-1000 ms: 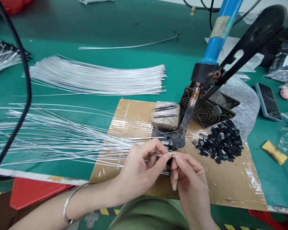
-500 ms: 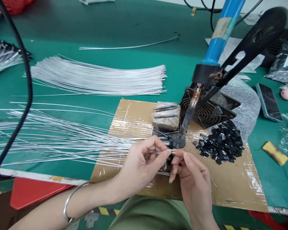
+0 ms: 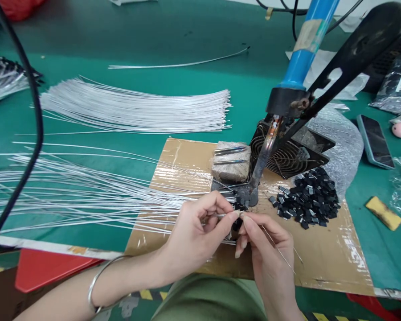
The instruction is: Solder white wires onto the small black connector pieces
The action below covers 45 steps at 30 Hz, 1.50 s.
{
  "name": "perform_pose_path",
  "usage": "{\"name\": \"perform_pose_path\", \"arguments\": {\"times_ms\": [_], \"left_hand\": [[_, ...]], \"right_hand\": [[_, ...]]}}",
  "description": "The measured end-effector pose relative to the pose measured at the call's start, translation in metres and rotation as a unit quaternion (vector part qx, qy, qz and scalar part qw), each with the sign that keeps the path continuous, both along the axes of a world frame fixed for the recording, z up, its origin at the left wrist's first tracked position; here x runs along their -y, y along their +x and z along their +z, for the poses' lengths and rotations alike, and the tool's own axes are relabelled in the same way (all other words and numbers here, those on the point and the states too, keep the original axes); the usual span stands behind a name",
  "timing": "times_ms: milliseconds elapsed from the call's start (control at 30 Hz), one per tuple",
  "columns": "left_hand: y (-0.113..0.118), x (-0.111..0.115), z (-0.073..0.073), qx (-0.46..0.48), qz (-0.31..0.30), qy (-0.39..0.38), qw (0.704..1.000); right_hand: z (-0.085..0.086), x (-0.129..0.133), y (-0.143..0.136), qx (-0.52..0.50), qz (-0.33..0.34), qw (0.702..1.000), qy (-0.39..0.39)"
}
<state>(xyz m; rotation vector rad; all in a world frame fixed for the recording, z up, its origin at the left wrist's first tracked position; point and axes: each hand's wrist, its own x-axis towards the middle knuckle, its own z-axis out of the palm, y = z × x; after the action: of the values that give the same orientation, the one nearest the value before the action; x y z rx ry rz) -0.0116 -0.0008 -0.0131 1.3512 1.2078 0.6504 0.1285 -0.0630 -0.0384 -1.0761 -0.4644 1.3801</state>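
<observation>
My left hand (image 3: 200,227) pinches a thin white wire near the middle of the cardboard (image 3: 324,263). The fingertips of my right hand (image 3: 270,249) meet it there, closed on the wire's end. Two thin strands (image 3: 279,250) stick out past my right fingers toward the lower right. Many loose white wires (image 3: 87,191) run left from under my hands. Just behind my fingertips stands the tip of a soldering iron with a blue handle (image 3: 296,62), over small black parts. To the right lies a pile of small black connectors (image 3: 312,198).
A thick bundle of white wires (image 3: 137,107) lies at the back left. A wrapped block (image 3: 231,165) holds metal tips beside a fan (image 3: 287,154). Farther right are a phone (image 3: 374,140) and a yellow sponge (image 3: 383,213). A black cable (image 3: 35,102) hangs at the left.
My right thumb and fingers have closed in toward my left fingertips. The thin strands now show more clearly beyond my right fingers. My left hand has barely moved.
</observation>
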Motion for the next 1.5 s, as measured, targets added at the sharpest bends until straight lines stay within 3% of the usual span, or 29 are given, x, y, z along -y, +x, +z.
{"name": "perform_pose_path", "arguments": {"times_ms": [400, 867, 1233, 1433, 1500], "left_hand": [[0.0, 0.0, 0.004, -0.011, -0.01, 0.015, 1.0], [-0.001, -0.001, -0.002, -0.018, -0.007, 0.039, 0.999], [0.001, 0.006, -0.007, -0.021, 0.026, 0.086, 0.996], [0.003, 0.006, -0.006, 0.005, 0.029, 0.068, 0.997], [0.003, 0.004, -0.002, 0.004, 0.029, 0.054, 0.998]], "right_hand": [[0.002, -0.001, 0.003, -0.02, 0.016, 0.999, -0.02], [0.004, -0.006, 0.012, -0.046, 0.054, 0.996, -0.044], [0.003, -0.002, -0.003, -0.066, -0.001, 0.997, -0.04], [0.005, -0.007, -0.014, -0.061, -0.054, 0.996, -0.038], [0.005, -0.006, -0.011, -0.052, -0.04, 0.997, -0.037]]}}
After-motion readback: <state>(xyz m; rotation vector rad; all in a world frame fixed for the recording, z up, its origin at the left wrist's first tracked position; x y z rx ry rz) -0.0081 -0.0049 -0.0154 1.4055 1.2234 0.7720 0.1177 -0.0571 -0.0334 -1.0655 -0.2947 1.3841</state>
